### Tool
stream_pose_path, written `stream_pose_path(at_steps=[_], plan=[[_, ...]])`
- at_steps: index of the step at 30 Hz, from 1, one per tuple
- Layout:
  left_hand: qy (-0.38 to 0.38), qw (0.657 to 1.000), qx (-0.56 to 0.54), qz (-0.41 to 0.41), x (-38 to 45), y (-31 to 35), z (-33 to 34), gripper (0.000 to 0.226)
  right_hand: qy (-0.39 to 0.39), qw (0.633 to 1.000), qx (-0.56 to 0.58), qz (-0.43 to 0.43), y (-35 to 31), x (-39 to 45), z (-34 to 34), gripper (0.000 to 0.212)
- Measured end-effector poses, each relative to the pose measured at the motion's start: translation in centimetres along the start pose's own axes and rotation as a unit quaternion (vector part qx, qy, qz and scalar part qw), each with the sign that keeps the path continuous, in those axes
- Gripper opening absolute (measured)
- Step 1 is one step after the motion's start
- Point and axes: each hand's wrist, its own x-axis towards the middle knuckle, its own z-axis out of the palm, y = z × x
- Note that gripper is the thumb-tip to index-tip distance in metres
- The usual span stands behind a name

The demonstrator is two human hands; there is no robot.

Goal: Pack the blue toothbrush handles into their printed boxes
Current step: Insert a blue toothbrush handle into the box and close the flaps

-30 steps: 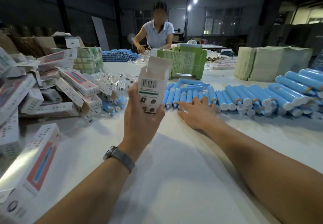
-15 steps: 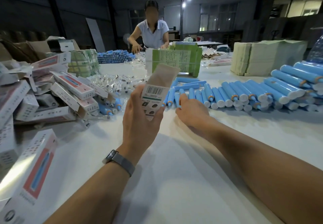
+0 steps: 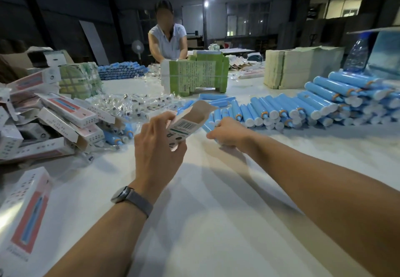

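Observation:
My left hand (image 3: 159, 144) grips an open printed box (image 3: 186, 123), barcode side up, its flap tilted toward the far right. Just right of it, my right hand (image 3: 229, 133) has its fingers curled round a blue toothbrush handle (image 3: 208, 128) at the near end of the row; most of that handle is hidden under the hand. A long row and pile of blue handles (image 3: 303, 108) with white ends stretches away to the right along the white table (image 3: 216, 201).
Printed boxes (image 3: 65, 123) lie heaped at the left, and one lies near the front left corner (image 3: 26, 209). Small clear bags (image 3: 134, 103) sit behind the box. Green flat cartons (image 3: 197, 74), pale stacks (image 3: 298, 67) and a person (image 3: 167, 38) stand beyond.
The box has tipped from upright to slanted, with its mouth turned toward my right hand. My right hand went from lying flat on the handles to curling round one.

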Motion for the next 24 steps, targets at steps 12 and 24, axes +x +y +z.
stream_pose_path(at_steps=[12, 24], plan=[[-0.069, 0.99, 0.123, 0.002, -0.2, 0.4, -0.3, 0.065, 0.046, 0.845, 0.477, -0.237, 0.0, -8.2, -0.6, 0.019], [-0.093, 0.987, 0.129, 0.011, -0.3, 0.8, 0.1, 0.064, 0.149, 0.838, 0.473, -0.228, 0.8, -7.8, -0.7, 0.023]])
